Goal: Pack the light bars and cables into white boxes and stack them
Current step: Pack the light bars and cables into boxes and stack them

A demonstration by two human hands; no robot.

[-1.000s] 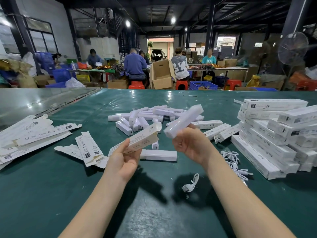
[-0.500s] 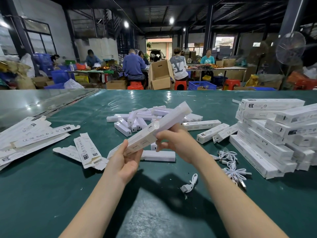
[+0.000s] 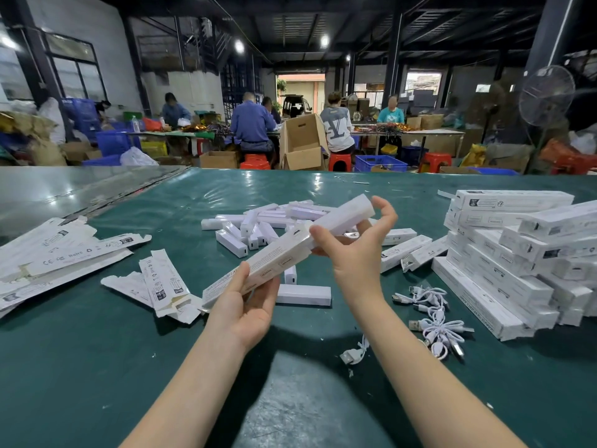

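Light bar: the long, frosted white plastic light bar [image 3: 347, 215] is in the air over the middle of the bench, tilted up toward the far right. Its lower end sits in the mouth of the box, and most of its length is outside.
Box: the slim printed white cardboard box [image 3: 271, 263] lies in line with the bar, open end far.
Right hand: the right hand [image 3: 355, 253] pinches the bar near the box mouth, thumb on top and fingers beneath, with one finger lifted free.
Left hand: the left hand [image 3: 248, 302] grips the near end of the box, fingers curled round it.
Handling: the bar looks light, stiff and smooth, so it likely slides easily. The thin carton would crush, so it is best held by its edges.
Around: a heap of loose white bars [image 3: 255, 227] lies just beyond. White USB cables [image 3: 433, 312] lie near right, stacked white boxes [image 3: 504, 253] far right and flat cartons [image 3: 64, 253] left, all on the green bench [image 3: 97, 367].
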